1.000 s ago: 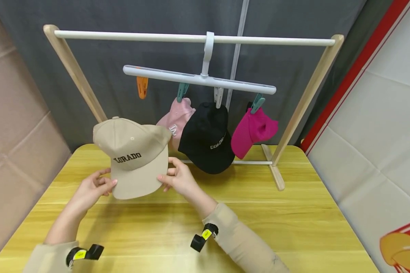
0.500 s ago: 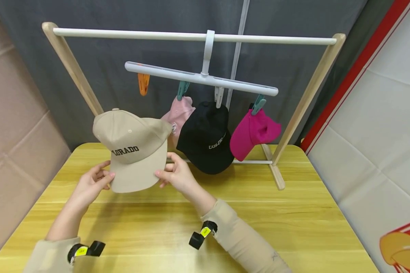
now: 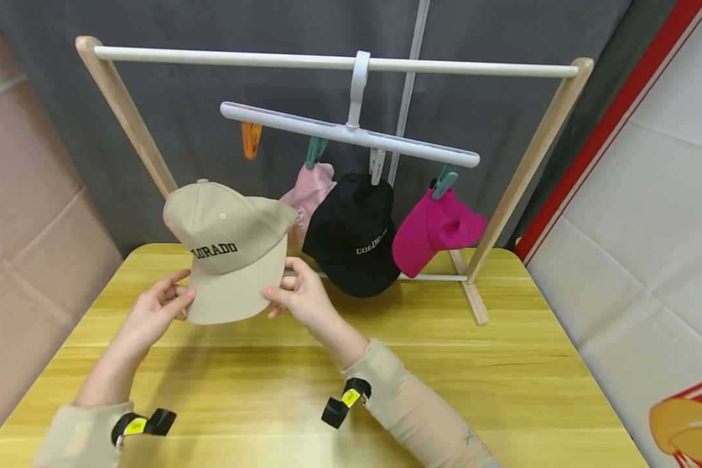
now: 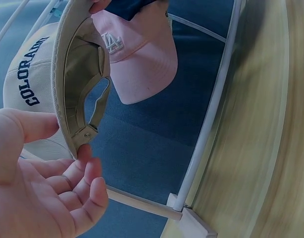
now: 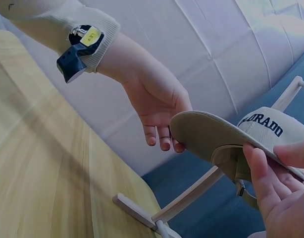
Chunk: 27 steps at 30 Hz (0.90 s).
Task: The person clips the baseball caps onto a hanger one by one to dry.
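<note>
A beige baseball cap (image 3: 216, 227) lettered in dark print is held up in front of the rack, its brim toward me. My left hand (image 3: 158, 309) pinches the brim's left edge between thumb and fingers. At the brim's right edge, my right hand (image 3: 304, 292) pinches it the same way. The left wrist view shows the cap's hollow underside and back strap (image 4: 100, 106). Behind it, a pink cap (image 3: 308, 192), a black cap (image 3: 353, 234) and a magenta cap (image 3: 435, 231) hang from clips. An orange clip (image 3: 251, 140) hangs with nothing in it above the beige cap.
A white clip hanger (image 3: 304, 123), tilted down to the right, hooks over the top rail (image 3: 222, 58) of a wooden rack. The rack's right foot (image 3: 474, 302) stands on the wooden table (image 3: 257, 390). A grey curtain (image 3: 491, 32) hangs behind.
Both hands have raised the beige cap slightly. The hanger's left end has risen and shifted a little right, and its right end has dipped, with the magenta cap shifting right.
</note>
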Motion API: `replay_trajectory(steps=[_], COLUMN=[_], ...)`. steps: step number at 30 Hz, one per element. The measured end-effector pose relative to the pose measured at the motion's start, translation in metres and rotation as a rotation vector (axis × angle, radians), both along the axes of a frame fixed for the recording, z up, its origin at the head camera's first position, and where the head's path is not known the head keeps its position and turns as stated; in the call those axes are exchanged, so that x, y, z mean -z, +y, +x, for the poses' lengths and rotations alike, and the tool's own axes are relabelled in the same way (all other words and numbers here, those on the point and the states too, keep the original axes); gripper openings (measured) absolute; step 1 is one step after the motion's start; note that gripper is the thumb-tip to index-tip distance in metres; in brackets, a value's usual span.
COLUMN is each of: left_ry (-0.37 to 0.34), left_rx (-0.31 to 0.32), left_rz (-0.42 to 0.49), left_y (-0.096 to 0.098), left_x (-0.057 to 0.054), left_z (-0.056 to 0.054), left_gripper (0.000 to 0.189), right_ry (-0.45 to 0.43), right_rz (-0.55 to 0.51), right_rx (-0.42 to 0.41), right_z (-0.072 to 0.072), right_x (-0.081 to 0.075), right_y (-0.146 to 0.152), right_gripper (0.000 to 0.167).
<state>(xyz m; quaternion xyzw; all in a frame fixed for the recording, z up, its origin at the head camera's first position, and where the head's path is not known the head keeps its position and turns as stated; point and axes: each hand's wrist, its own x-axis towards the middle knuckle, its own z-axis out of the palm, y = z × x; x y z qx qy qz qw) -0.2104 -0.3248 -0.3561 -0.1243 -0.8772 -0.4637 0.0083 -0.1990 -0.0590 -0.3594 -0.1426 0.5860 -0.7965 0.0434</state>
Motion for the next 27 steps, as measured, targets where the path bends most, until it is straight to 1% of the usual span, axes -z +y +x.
replay_trajectory(steps=[6, 11, 14, 21, 25, 27], left_ry=[0.000, 0.000, -0.005, -0.013, -0.018, -0.003], left_rx=[0.029, 0.066, 0.079, 0.074, 0.059, 0.044], left_rz=[-0.068, -0.112, -0.135, -0.177, -0.181, -0.186], left_y=[0.001, 0.004, 0.006, 0.008, 0.010, 0.012], left_x=[-0.006, -0.012, -0.016, -0.026, -0.035, -0.039], left_z=[-0.004, -0.008, -0.009, -0.014, -0.018, -0.019], left_gripper=[0.059, 0.060, 0.060, 0.060, 0.060, 0.060], right_ry=[-0.007, -0.014, -0.009, 0.015, 0.014, 0.016], right_rz=[-0.020, -0.048, -0.062, -0.077, -0.077, -0.075], right_rx=[0.015, 0.024, 0.026, 0.033, 0.038, 0.042], right_z=[0.001, 0.003, 0.002, 0.002, 0.004, 0.005], right_x=[-0.002, -0.005, -0.005, -0.004, -0.006, -0.007], right_y=[0.001, 0.002, 0.003, 0.003, 0.004, 0.004], right_gripper=[0.042, 0.040, 0.039, 0.039, 0.040, 0.040])
